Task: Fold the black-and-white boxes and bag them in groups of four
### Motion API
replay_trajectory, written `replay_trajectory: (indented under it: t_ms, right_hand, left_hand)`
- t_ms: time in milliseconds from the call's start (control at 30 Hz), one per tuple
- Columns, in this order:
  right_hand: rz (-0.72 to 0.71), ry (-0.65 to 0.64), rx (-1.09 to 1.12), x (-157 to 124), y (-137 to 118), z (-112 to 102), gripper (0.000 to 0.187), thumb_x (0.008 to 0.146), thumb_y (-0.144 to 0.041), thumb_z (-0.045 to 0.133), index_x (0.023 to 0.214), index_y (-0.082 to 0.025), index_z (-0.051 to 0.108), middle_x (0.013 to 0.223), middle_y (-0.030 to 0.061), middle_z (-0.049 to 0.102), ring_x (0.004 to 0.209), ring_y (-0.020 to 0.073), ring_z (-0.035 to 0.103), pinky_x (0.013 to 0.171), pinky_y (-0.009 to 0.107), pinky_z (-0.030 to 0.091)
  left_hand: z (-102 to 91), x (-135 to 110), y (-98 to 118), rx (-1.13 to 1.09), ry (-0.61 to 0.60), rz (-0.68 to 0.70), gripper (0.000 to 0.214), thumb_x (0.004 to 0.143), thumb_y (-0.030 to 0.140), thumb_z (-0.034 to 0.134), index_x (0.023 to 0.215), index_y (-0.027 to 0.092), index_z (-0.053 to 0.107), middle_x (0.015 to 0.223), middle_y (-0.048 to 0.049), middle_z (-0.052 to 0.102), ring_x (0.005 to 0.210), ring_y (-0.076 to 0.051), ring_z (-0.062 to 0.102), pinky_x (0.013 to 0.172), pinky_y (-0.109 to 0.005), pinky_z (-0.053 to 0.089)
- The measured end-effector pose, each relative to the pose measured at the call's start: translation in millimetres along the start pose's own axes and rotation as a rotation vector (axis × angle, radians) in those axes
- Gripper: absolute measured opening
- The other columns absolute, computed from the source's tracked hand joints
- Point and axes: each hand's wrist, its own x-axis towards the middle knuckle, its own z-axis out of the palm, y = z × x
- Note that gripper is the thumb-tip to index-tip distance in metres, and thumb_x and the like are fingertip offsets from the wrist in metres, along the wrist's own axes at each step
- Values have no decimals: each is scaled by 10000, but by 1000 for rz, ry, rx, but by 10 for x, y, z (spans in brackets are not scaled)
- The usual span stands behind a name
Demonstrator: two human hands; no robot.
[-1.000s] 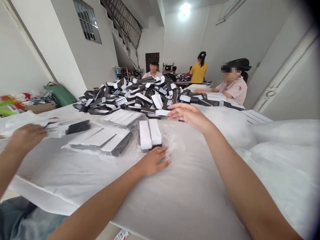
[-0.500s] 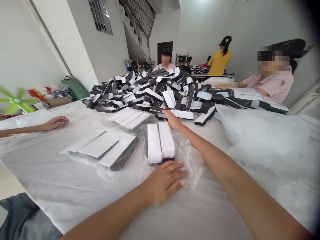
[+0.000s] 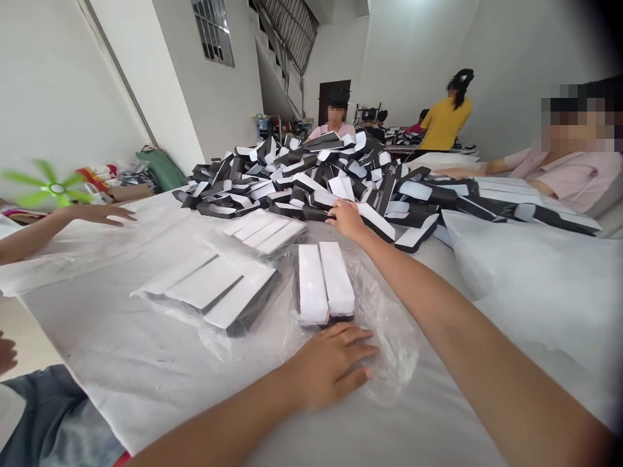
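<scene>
My left hand [image 3: 331, 366] lies flat, fingers stretched out, on the mouth of a clear plastic bag [image 3: 392, 324]. Right in front of its fingertips, inside the bag, stand two black boxes with white tops [image 3: 325, 280], side by side. My right arm reaches past them to the near edge of a big pile of black-and-white boxes [image 3: 311, 172]. There my right hand [image 3: 346, 219] has its fingers curled over one black-and-white box [image 3: 377, 220] at the pile's edge.
Two bagged packs of boxes [image 3: 214, 292] [image 3: 265, 233] lie left of my hands on the white-covered table [image 3: 146, 370]. A co-worker's hand [image 3: 100, 213] rests at far left near a green fan [image 3: 48, 188]. White sheets [image 3: 535, 272] are heaped on the right. Several people sit beyond the pile.
My right hand has reached farther forward, from above the two bagged boxes to the pile's edge, and curled onto a box. My left hand stays flat on the bag. The co-worker's hand has drawn away left.
</scene>
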Motion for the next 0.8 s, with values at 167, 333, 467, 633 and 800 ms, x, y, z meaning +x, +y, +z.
replay_trajectory:
  t_ms: [167,333,467,633,800]
  right_hand:
    - [-112,248,175,-470,-265,-757,179,875,-304,591,942,-175,695,1165,109,572,1102,252,549,965,384,422]
    - [-421,272,179,-1377,-914,-1453,163,911,-306,563,923,-217,700,1169,88,607,1115,256,561,974,432,431]
    - [-473,182,138,-2002,-1390,-1637,180,929,-308,547,898,-236,709,1120,77,646,1047,247,599,934,445,455]
    - [-353,53,265,-2521,-1615,-1672,255,957,-270,468,1165,-262,615,1177,70,639,1001,213,633,821,367,532]
    - [-223,85,377,-2762,-1499,-1654,409,968,-154,309,1327,-284,455,1242,34,643,1142,200,602,1009,435,466]
  left_hand:
    - [43,37,-50,-429,203,-60,373,952,433,461,1235,247,620,1343,-86,570,1286,-262,478,1121,-458,349]
    - [-119,84,-70,-1065,327,-60,496,878,465,563,1314,233,516,1363,-131,542,1082,-268,641,992,-500,477]
    - [-194,24,-30,-831,539,80,619,770,377,724,1331,281,482,1385,-75,525,1223,-280,548,1030,-486,458]
    - [-96,-77,109,-704,554,56,412,752,407,739,1098,217,623,1072,-69,684,1099,-305,615,993,-492,474]
    - [-4,-87,247,-883,486,133,594,729,483,749,1221,240,523,1242,-95,606,1200,-300,559,989,-491,486]
